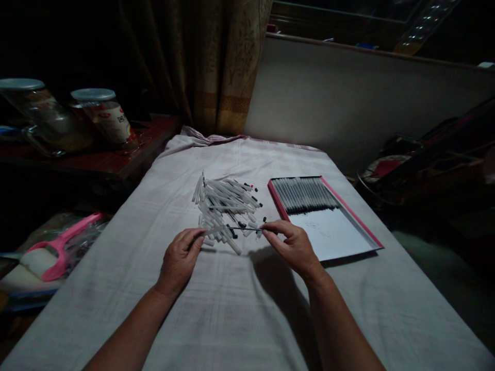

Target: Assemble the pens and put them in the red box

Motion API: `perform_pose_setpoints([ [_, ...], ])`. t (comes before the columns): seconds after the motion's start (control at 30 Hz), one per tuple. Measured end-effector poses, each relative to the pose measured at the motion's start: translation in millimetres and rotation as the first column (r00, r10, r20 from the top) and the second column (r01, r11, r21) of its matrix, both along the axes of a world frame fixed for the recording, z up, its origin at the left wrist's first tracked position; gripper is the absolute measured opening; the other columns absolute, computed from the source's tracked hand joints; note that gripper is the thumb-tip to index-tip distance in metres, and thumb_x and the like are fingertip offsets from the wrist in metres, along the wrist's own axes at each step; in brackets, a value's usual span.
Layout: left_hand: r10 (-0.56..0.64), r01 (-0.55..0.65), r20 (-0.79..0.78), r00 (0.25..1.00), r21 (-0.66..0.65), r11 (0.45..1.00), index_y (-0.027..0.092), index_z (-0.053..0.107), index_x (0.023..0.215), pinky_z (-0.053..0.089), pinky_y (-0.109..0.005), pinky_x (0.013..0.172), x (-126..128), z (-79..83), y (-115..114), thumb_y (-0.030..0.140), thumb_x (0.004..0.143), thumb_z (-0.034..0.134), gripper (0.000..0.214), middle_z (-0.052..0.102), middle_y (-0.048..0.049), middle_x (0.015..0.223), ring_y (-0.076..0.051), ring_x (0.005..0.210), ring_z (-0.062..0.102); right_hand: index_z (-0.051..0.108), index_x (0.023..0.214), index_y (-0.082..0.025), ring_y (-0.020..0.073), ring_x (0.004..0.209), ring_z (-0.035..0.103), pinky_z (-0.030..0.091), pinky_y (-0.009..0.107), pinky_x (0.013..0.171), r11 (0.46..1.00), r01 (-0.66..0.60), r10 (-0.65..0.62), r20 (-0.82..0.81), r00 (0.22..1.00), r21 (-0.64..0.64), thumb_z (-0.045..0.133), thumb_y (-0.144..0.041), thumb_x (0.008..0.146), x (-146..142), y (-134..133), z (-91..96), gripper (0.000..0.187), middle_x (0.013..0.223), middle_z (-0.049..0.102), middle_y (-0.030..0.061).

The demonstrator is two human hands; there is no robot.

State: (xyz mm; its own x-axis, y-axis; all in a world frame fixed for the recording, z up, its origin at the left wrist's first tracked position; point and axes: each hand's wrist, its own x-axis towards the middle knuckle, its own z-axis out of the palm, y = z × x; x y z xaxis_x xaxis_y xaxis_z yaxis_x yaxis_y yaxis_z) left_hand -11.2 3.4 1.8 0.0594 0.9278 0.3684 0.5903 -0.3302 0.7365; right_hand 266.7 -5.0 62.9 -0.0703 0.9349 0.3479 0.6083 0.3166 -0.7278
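Note:
Between my hands a pen refill (247, 229), thin and dark, lies in line with a clear pen barrel (215, 230); its left end appears to be inside the barrel. My left hand (180, 256) pinches the barrel's far left end. The refill's right end is pinched by the thumb and fingers of my right hand (291, 243). Just beyond and below them is a loose pile of translucent pen barrels (224, 198), with small black caps among them. To the right sits a shallow pink-edged box (276, 198), in which a row of pens with dark tips (305, 195) lies side by side.
A pale checked cloth (216, 314) covers the work surface. At the left, a dark red table (127, 159) carries a lidded jar (106, 118) and a lidded pitcher (50, 113). A pink-handled object (58, 252) lies lower left. A curtain (216, 67) and wall stand behind.

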Motion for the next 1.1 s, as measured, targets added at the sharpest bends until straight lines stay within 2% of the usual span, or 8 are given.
perform_pose_setpoints([
  [0.23, -0.035, 0.040, -0.060, 0.998, 0.087, 0.995, 0.022, 0.070, 0.103, 0.053, -0.033, 0.086, 0.3, 0.6, -0.4, 0.034, 0.093, 0.052, 0.024, 0.072, -0.0055, 0.096, -0.020, 0.091, 0.066, 0.075, 0.088, -0.022, 0.0180, 0.073, 0.067, 0.052, 0.030, 0.070, 0.999, -0.035, 0.035, 0.024, 0.999, -0.021, 0.059, -0.027, 0.086, -1.4, 0.1, -3.9, 0.017, 0.080, 0.074, 0.0053],
  [0.47, -0.059, 0.103, -0.208, 0.976, 0.212, 0.972, 0.023, 0.069, 0.106, 0.049, -0.036, 0.084, -2.9, -0.7, -0.1, 0.029, 0.094, 0.051, 0.022, 0.072, -0.0057, 0.096, -0.021, 0.090, 0.065, 0.075, 0.089, -0.022, 0.0173, 0.075, 0.067, 0.049, 0.028, 0.070, 0.993, -0.097, 0.104, 0.121, 0.987, -0.062, 0.059, -0.022, 0.086, 2.1, 2.8, 1.1, 0.017, 0.082, 0.074, 0.0048],
  [0.6, -0.088, 0.146, -0.285, 0.954, 0.191, 0.971, 0.025, 0.069, 0.108, 0.048, -0.037, 0.082, -1.7, -0.6, -2.0, 0.031, 0.094, 0.052, 0.022, 0.072, -0.0062, 0.095, -0.023, 0.090, 0.065, 0.075, 0.086, -0.022, 0.0168, 0.074, 0.066, 0.048, 0.028, 0.069, 0.983, -0.154, 0.171, 0.206, 0.964, -0.097, 0.061, -0.021, 0.086, -5.6, 3.9, 8.6, 0.014, 0.080, 0.073, 0.0045],
  [0.67, -0.115, 0.170, -0.282, 0.952, 0.176, 0.970, 0.025, 0.069, 0.109, 0.048, -0.037, 0.083, 0.2, 0.8, -3.6, 0.031, 0.094, 0.052, 0.023, 0.072, -0.0061, 0.096, -0.022, 0.092, 0.065, 0.075, 0.086, -0.022, 0.0164, 0.074, 0.066, 0.048, 0.028, 0.070, 0.977, -0.177, 0.197, 0.180, 0.964, -0.121, 0.061, -0.022, 0.086, -14.8, 3.4, 11.0, 0.013, 0.081, 0.074, 0.0046],
  [0.73, -0.133, 0.175, -0.247, 0.960, 0.159, 0.972, 0.025, 0.068, 0.109, 0.049, -0.036, 0.084, 1.8, 2.2, -4.8, 0.031, 0.095, 0.051, 0.023, 0.073, -0.0059, 0.097, -0.022, 0.093, 0.066, 0.073, 0.100, -0.022, 0.0159, 0.075, 0.066, 0.048, 0.027, 0.068, 0.966, -0.201, 0.216, 0.081, 0.973, -0.162, 0.063, -0.021, 0.084, -24.5, 3.3, 10.7, 0.019, 0.085, 0.074, 0.0041],
  [0.83, -0.113, 0.133, -0.160, 0.981, 0.122, 0.984, 0.023, 0.068, 0.108, 0.051, -0.035, 0.084, 2.5, 3.0, -5.3, 0.032, 0.095, 0.048, 0.026, 0.073, -0.0061, 0.098, -0.021, 0.092, 0.067, 0.059, 0.129, -0.024, 0.0143, 0.075, 0.066, 0.048, 0.024, 0.064, 0.956, -0.197, 0.190, -0.052, 0.980, -0.217, 0.064, -0.018, 0.080, -33.6, 6.0, 3.8, 0.049, 0.094, 0.074, 0.0028],
  [0.93, -0.079, 0.086, -0.085, 0.993, 0.085, 0.993, 0.022, 0.069, 0.107, 0.052, -0.034, 0.084, 1.7, 2.8, -4.9, 0.033, 0.095, 0.047, 0.027, 0.073, -0.0063, 0.097, -0.020, 0.090, 0.067, 0.065, 0.120, -0.022, 0.0156, 0.076, 0.065, 0.049, 0.027, 0.070, 0.966, -0.083, 0.111, 0.101, 0.989, -0.246, 0.061, -0.016, 0.081, -38.1, 11.0, -9.4, 0.039, 0.096, 0.073, 0.0048],
  [1.1, -0.101, 0.103, -0.043, 0.994, 0.063, 0.993, 0.022, 0.070, 0.107, 0.053, -0.033, 0.085, 1.6, 3.6, -4.2, 0.031, 0.093, 0.050, 0.026, 0.073, -0.0061, 0.098, -0.020, 0.092, 0.067, 0.073, 0.101, -0.021, 0.0201, 0.084, 0.066, 0.048, 0.029, 0.073, 0.963, 0.023, 0.103, 0.448, 0.888, -0.268, 0.060, -0.024, 0.087, -53.2, 13.5, -29.9, 0.020, 0.102, 0.070, 0.0094],
])
